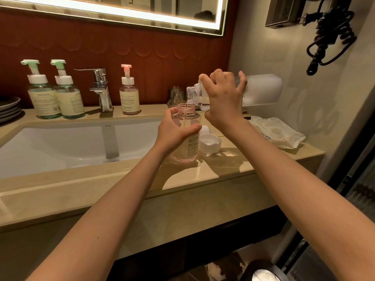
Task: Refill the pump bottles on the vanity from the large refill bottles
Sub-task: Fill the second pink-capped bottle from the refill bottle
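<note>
The left hand (176,127) wraps fingers and thumb round the uncapped pump bottle (192,144), steadying it upright on the vanity counter (223,166) just right of the sink (60,142); the right hand (223,98) clasps the large refill bottle (263,90) with spread, curled fingers, tipping it near level so its neck hangs over the open mouth; whether liquid is running looks too blurred to tell; a white cap (210,143) lies just beside

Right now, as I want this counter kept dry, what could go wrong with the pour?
The open pump bottle has a narrow neck and the refill bottle lies almost flat above it, so liquid could miss and run onto the counter. The right grip holds the refill bottle with spread fingers, so it might slip. Only the left grip steadies the pump bottle.
</note>
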Demonstrator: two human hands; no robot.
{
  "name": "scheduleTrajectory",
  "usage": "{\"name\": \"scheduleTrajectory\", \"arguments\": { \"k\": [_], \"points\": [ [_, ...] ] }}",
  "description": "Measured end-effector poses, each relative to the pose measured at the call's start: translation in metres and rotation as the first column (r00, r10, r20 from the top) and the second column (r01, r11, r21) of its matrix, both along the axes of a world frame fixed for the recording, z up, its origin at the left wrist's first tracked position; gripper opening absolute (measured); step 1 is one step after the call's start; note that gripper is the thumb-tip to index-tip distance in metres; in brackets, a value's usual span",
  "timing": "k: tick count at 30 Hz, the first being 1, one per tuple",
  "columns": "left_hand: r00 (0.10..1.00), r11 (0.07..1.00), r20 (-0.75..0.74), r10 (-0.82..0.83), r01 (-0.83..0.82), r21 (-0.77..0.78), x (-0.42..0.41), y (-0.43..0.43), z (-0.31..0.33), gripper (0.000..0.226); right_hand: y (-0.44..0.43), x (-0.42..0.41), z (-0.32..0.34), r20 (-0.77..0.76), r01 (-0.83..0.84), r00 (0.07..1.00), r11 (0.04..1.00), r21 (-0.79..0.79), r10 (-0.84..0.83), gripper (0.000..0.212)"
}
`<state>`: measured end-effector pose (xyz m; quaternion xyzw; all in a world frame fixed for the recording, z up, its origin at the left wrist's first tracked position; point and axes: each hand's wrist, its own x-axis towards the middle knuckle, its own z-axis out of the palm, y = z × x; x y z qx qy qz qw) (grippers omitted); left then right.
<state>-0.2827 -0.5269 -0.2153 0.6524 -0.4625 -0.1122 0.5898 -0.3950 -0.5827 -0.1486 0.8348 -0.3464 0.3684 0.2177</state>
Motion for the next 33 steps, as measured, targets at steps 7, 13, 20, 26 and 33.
{"name": "scheduleTrajectory", "arguments": {
  "k": [7,13,20,26,33],
  "points": [
    [1.000,1.000,-0.004,0.007,-0.007,0.001,-0.0004,0.0001,-0.0004,0.082,-0.0004,0.0001,-0.0008,0.013,-0.003,1.000,1.000,-0.025,0.003,0.063],
    [1.000,1.000,0.000,0.008,-0.008,-0.003,-0.0010,0.0007,0.0003,0.081,0.0005,-0.0003,-0.0012,0.006,-0.001,1.000,0.999,-0.034,0.001,0.063],
    [1.000,1.000,-0.006,0.002,-0.002,-0.007,0.0006,0.0001,-0.0011,0.081,0.0003,0.0008,-0.0006,0.003,0.002,1.000,0.999,-0.035,-0.002,0.063],
    [1.000,1.000,-0.007,0.001,-0.001,-0.002,0.0003,-0.0006,-0.0019,0.082,-0.0001,0.0003,-0.0011,0.009,-0.006,1.000,0.999,-0.050,0.007,0.064],
    [1.000,1.000,0.003,0.005,-0.005,-0.002,0.0013,-0.0007,-0.0019,0.082,0.0011,-0.0010,-0.0004,-0.003,-0.005,1.000,1.000,-0.023,0.005,0.064]
  ]
}}
